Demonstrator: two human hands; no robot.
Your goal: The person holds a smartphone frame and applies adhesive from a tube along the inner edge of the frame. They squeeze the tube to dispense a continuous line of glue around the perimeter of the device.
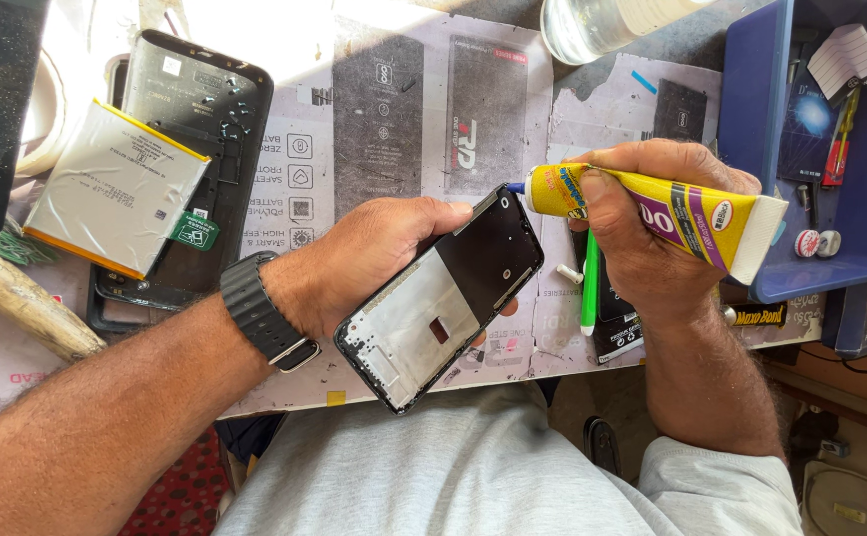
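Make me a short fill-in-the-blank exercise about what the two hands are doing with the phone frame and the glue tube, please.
1. The left hand holds the black phone frame, and its wrist wears a black ____.
2. The right hand grips a ____ glue tube with purple bands.
3. The tube's blue nozzle meets the frame at its ____ edge.
4. The flat battery lies on an opened phone body to the ____ of the left hand.

Missing words: watch; yellow; top; left
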